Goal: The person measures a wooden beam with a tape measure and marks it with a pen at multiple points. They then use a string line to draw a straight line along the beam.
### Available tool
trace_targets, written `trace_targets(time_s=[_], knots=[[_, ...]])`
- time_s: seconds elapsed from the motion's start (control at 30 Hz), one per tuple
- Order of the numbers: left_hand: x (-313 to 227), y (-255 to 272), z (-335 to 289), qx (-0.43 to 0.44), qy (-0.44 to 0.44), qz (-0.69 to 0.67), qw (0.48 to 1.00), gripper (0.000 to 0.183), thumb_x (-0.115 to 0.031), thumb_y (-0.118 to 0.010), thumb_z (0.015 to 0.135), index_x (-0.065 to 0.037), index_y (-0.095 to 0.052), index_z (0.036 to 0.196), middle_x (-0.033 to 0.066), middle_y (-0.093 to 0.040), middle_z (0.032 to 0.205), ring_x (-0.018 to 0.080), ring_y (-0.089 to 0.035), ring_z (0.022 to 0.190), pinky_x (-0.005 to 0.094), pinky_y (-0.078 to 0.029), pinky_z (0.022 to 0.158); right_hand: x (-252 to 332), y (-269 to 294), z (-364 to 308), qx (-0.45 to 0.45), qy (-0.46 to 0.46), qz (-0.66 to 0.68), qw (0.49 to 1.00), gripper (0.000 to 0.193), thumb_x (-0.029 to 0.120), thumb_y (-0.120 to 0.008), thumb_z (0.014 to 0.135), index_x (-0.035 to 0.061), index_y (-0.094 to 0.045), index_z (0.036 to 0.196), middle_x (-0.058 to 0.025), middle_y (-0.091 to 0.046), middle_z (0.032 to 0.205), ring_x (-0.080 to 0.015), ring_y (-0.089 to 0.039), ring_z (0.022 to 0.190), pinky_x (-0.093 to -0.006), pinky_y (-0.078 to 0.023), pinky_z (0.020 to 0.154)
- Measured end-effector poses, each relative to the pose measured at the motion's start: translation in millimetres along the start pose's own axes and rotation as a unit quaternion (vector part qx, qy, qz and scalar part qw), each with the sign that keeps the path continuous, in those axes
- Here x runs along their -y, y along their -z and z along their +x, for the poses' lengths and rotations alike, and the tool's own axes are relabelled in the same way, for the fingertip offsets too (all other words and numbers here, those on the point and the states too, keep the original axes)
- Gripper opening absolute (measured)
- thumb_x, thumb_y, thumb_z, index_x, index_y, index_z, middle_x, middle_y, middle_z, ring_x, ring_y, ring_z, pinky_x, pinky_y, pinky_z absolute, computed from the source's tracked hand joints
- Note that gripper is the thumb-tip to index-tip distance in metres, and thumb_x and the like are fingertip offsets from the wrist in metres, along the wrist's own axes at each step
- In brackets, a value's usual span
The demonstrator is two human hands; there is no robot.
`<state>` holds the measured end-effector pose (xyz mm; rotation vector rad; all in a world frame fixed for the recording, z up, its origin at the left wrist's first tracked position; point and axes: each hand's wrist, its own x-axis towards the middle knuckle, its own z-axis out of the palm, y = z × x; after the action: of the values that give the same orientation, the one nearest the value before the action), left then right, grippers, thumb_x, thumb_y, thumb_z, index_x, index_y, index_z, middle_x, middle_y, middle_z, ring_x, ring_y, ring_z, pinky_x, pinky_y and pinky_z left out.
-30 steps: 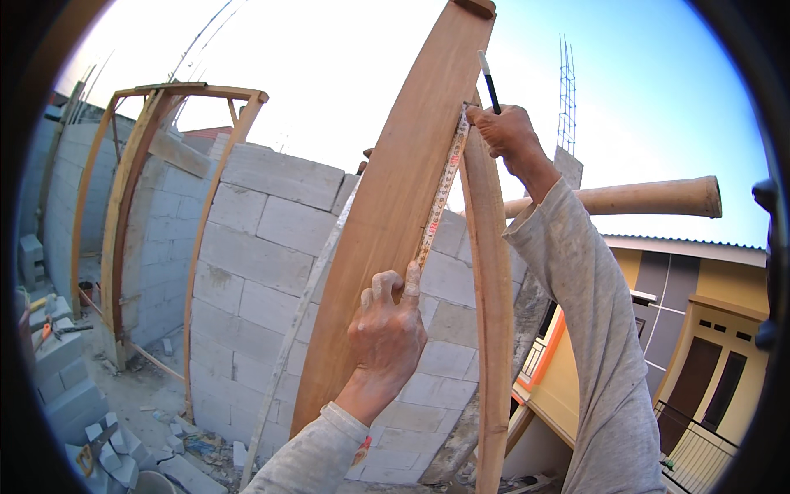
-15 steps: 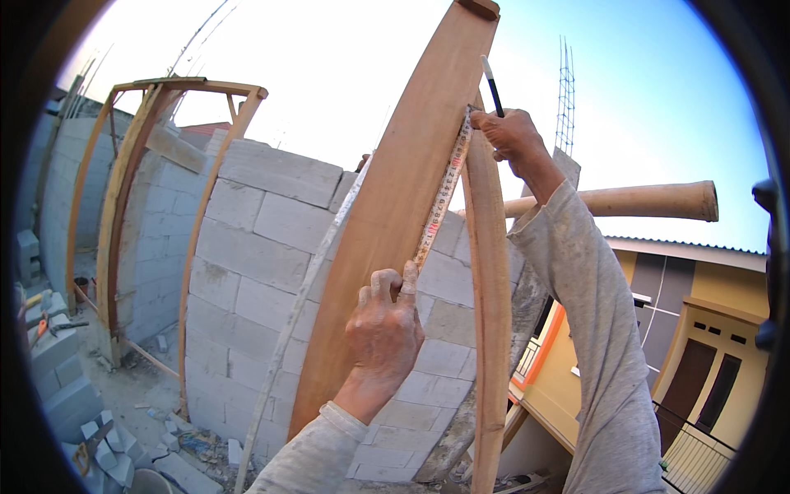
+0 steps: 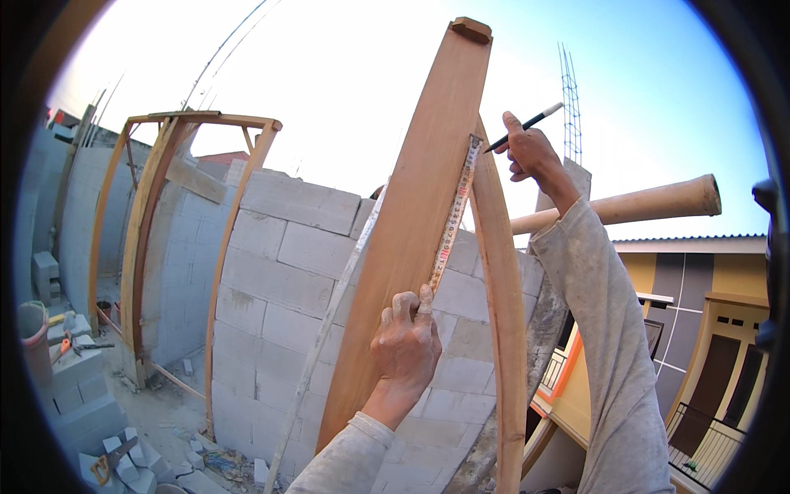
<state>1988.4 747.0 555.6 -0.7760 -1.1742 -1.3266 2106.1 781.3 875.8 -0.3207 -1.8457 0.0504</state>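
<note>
A long brown wooden board stands tilted before me, with a small wood block across its top. Along its right edge runs the white blade of a tape measure, its metal hook near the upper part. My left hand is closed at the blade's lower end, fingers bent against the board; the tape's case is hidden. My right hand pinches a black pencil with a pale end. The pencil's point is close to the tape's hook, and that hand is off the tape.
Behind the board rises a grey block wall. Another wooden beam leans just right of the board. A thick round pipe juts out at right. Wooden door frames stand at left, above broken blocks and a handsaw.
My right hand has let go of the tape's hook end and moved slightly right. The pencil has swung from upright to slanting, its point now toward the hook. My left hand remains at the blade.
</note>
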Motion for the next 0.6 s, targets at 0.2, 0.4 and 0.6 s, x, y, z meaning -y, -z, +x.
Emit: trace_targets(time_s=[0.2,0.4,0.6], knots=[[-1.5,1.4,0.6,0.015,0.004,-0.008,1.0,0.044,-0.006,-0.074,0.08,-0.009,-0.072,0.124,0.0019,-0.054,0.095,0.0206,-0.061,0.08,0.0345,-0.054,0.059,-1.8,17.0,10.0,0.016,0.093,0.147,0.985,0.033,0.028,-0.067,0.099,-0.0043,-0.066,0.093,-0.0057,-0.063,0.069,-0.0117,-0.06,0.054,-0.0262,-0.055,0.047],[-0.1,-2.9,0.0,-0.017,-0.001,-0.003,1.0,0.048,-0.007,-0.074,0.076,-0.013,-0.071,0.124,0.0,-0.056,0.093,0.0204,-0.059,0.072,0.0336,-0.053,0.057,-0.3,12.0,15.0,0.059,0.112,0.135,0.983,0.031,0.029,-0.068,0.098,-0.0014,-0.068,0.101,-0.0083,-0.068,0.08,-0.0107,-0.06,0.062,-0.0259,-0.053,0.053],[-0.5,-1.4,-0.1,-0.006,0.003,0.0,1.0,0.048,-0.009,-0.073,0.078,-0.014,-0.071,0.126,0.0,-0.056,0.094,0.0204,-0.059,0.073,0.034,-0.053,0.057,7.4,0.9,20.2,0.068,0.101,0.105,0.987,0.031,0.029,-0.069,0.097,-0.0013,-0.071,0.098,-0.0079,-0.07,0.079,-0.0103,-0.06,0.061,-0.0246,-0.051,0.051]])
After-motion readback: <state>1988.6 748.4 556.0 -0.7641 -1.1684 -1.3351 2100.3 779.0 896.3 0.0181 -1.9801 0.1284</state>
